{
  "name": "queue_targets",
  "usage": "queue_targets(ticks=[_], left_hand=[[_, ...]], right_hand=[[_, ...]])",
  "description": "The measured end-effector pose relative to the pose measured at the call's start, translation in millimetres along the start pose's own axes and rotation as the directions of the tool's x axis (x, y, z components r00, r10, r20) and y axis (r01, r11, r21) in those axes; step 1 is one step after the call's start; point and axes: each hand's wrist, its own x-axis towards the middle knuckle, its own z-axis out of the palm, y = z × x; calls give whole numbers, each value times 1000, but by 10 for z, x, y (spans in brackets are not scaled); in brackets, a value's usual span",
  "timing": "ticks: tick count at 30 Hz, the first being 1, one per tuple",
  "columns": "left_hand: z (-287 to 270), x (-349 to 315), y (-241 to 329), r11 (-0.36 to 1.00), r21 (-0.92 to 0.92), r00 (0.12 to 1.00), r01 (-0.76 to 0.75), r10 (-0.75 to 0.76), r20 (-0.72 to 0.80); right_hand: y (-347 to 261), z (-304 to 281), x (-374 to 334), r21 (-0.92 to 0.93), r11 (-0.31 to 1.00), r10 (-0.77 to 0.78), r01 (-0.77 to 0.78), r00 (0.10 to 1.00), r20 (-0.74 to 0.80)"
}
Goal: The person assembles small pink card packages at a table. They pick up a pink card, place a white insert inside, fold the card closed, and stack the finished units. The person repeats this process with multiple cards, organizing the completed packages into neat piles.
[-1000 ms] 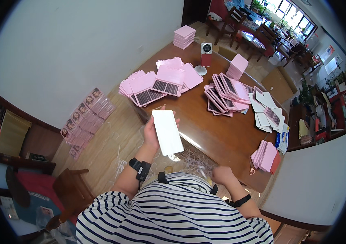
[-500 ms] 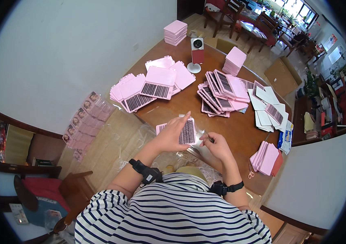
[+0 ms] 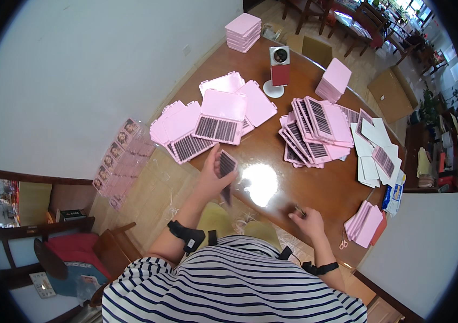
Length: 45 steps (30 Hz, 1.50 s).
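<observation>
Near the table's front left edge, my left hand (image 3: pixel 214 175) is closed on a pink false-eyelash case (image 3: pixel 228 163) with rows of dark lashes, tipped steeply on its edge. Its lower part is blurred by motion. My right hand (image 3: pixel 309 223) hovers over the front edge, fingers pinched round a small dark object (image 3: pixel 300 210) too small to name. Just beyond my left hand lies a loose pile of opened pink lash cases (image 3: pixel 218 129). A second overlapping pile of opened lash cases (image 3: pixel 315 126) lies to the right.
Closed pink cases stand in stacks (image 3: pixel 243 32) (image 3: pixel 334 81) along the far side. A camera on a white stand (image 3: pixel 279 70) is between them. White cards (image 3: pixel 374 156), pink cards (image 3: pixel 363 223) and scissors (image 3: pixel 343 242) lie right. Printed packages (image 3: pixel 124 161) are at left; a chair (image 3: pixel 110 247) stands lower left.
My left hand has swung left with the lash case, which turned from facing up to steeply tilted. My right hand has drawn away to the right. The whole view has shifted slightly.
</observation>
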Motion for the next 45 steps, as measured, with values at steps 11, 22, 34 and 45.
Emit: queue_targets(ticks=[11,22,34,45], left_hand=[[-546,1297,-333,688,-547,849,477,-522,84],[-1566,3057,-950,868,472,988,152,-124,-91],[-1561,3230,-1181,904,359,970,231,-243,-12],[-1533,3224,-1100,894,402,980,198,-191,-56]], right_hand=[[-2105,695,619,216,804,-263,555,656,-708],[-2909,40,2370,442,753,-179,487,799,-574],[-2834,284,3084,526,798,-43,293,899,-435],[-2851,288,3157,465,843,-44,271,896,-442]])
